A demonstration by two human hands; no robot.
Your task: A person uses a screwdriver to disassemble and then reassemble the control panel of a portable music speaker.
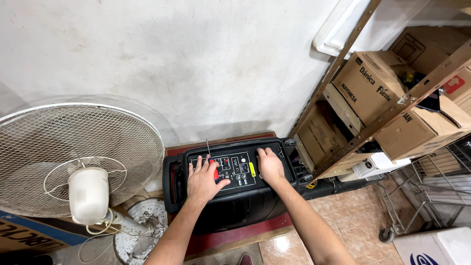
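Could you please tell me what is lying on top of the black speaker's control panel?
Both hands lie on the control panel of the black speaker: the left hand grips a red-handled screwdriver, the right hand rests flat. Knobs show between them; whatever lies beneath the palms is covered.

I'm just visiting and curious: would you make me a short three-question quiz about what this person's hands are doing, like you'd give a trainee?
1. True or false: both hands rest on top of the black portable speaker.
2. Which hand holds the screwdriver with the red and blue handle? A) left hand B) right hand C) neither
3. Fill in: to the left of the speaker stands a white ____ with a wire grille.

Key
1. True: both lie on its control panel.
2. A: the thin shaft sticks up past the left fingers; the right hand lies flat and holds nothing.
3. Fan: the pedestal fan.
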